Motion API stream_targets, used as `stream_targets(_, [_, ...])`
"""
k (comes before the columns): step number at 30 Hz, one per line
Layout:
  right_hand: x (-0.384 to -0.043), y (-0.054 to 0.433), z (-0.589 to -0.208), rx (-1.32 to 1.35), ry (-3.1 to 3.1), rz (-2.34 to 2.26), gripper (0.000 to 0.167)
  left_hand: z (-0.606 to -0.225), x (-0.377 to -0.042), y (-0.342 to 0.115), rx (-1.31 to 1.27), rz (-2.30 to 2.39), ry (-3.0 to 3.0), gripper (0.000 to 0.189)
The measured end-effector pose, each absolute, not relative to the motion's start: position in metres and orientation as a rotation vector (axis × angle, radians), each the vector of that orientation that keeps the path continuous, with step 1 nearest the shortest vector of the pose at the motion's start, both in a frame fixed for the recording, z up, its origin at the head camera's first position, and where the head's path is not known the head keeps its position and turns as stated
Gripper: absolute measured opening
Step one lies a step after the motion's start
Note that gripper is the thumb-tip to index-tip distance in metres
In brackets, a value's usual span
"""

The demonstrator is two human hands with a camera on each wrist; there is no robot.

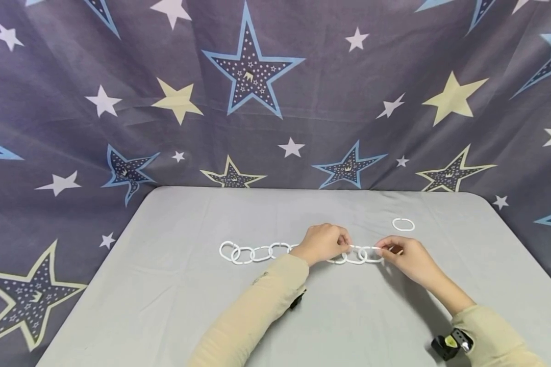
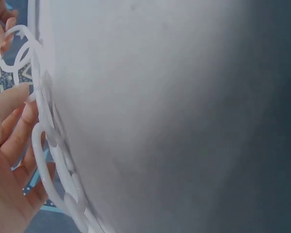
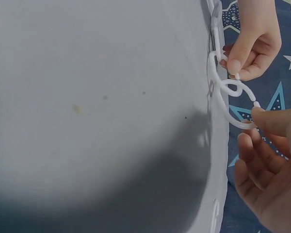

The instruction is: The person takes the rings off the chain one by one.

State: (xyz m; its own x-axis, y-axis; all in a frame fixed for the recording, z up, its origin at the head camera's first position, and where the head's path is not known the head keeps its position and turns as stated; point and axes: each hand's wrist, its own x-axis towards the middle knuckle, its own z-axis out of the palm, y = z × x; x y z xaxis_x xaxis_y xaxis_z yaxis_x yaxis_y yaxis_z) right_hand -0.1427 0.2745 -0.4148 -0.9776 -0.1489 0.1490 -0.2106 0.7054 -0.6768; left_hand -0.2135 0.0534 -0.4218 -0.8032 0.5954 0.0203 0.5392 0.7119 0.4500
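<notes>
My left hand (image 1: 322, 243) pinches the chain (image 1: 257, 253). My right hand (image 1: 406, 257) pinches the end ring (image 3: 235, 109). I should hold both steady and go slow.

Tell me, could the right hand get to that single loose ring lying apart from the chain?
Probably yes: the loose ring lies just beyond the right hand with bare table between, though its fingers currently pinch the chain.

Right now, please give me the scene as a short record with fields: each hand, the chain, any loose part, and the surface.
left hand: pinches a link inside the chain
right hand: pinches the open end link
chain: white plastic links, lying in a row on the table
loose ring: white, alone, beyond the right hand, touching nothing
table: grey cloth cover
backdrop: dark star-print fabric
</notes>
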Motion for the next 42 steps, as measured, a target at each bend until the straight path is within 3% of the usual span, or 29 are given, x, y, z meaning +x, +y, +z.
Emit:
stream_targets(11, [-0.153, 0.263, -0.414, 0.608, -2.631, 0.879, 0.012, -0.413, -0.212, 0.046, 0.973, 0.748, 2.741, 0.01])
stream_targets(21, [-0.168, 0.252, -0.41, 0.846, -2.488, 0.68, 0.031, -0.409, -0.212, 0.042, 1.004, 0.796, 2.704, 0.013])
stream_targets(42, [-0.178, 0.251, -0.414, 0.976, -2.35, 0.588, 0.035, -0.409, -0.213, 0.037, 1.026, 0.824, 2.67, 0.014])
